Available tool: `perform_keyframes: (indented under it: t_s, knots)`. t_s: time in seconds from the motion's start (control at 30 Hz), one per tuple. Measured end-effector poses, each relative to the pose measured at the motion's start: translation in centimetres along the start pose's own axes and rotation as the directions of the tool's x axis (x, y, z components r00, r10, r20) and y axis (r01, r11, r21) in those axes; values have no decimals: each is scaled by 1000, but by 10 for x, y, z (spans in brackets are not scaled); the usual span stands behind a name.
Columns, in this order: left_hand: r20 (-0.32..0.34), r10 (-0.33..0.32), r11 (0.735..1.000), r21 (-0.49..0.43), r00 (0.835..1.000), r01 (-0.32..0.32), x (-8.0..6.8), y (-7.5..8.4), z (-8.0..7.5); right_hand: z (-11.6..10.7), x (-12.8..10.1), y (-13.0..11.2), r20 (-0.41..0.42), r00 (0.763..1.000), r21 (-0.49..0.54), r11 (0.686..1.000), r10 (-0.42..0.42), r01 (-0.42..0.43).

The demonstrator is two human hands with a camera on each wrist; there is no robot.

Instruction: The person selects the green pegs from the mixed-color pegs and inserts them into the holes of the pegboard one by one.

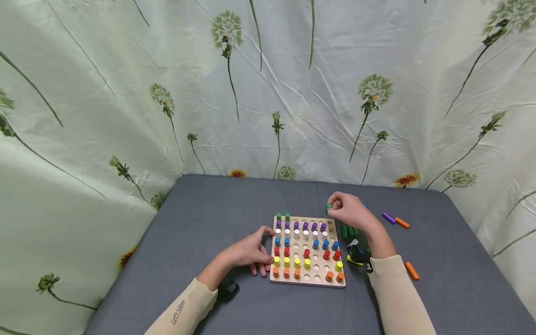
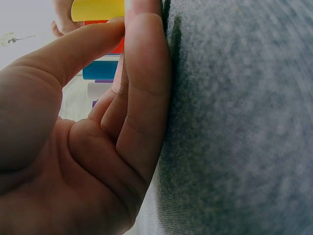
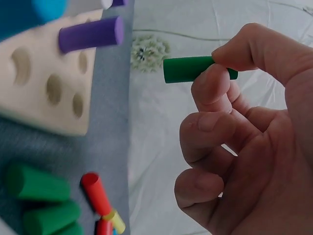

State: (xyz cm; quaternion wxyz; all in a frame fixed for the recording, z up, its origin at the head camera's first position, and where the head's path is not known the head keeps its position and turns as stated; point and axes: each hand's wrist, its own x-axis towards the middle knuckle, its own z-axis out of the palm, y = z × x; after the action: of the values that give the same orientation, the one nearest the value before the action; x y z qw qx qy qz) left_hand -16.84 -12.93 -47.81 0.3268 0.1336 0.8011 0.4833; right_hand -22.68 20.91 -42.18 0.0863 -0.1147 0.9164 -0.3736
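A wooden pegboard [image 1: 307,282] lies on the table with rows of coloured pegs upright in its holes. Two green pegs [image 1: 287,217] stand at its back left corner. Beyond the back right corner, my right hand [image 1: 348,213] pinches another green peg [image 3: 188,69] between thumb and index finger. That peg is held lengthwise in the right wrist view, clear of the board. At the board's left edge my left hand [image 1: 248,250] rests with thumb and fingers spread, the thumb tip near a yellow peg [image 2: 98,10]. Its lower fingers lie along the table.
Loose green pegs [image 1: 348,231] lie right of the board. Farther right are a purple peg [image 1: 388,217] and orange pegs [image 1: 412,271]. A red peg [image 3: 95,192] lies near the green ones. Flowered fabric [image 1: 276,83] hangs behind the grey table [image 1: 217,204].
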Motion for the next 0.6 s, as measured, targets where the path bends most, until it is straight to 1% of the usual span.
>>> perform_keyframes:
  t_s: [0.2, 0.3, 0.6]
  knots:
    - [1, 0, 1000, -3, 1000, 0, 0, 0, 0, 5, 7, -17, 41, 998, 27, 999, -42, 41]
    - [0, -1, 1000, -3, 1000, 1, 1, 0, 0, 9, 12, -25, 63, 996, 25, 998, -62, 61]
    - [9, 1, 1000, -12, 1000, -1, 1, -2, -2, 29, 23, -42, 118, 990, 46, 996, -76, 71]
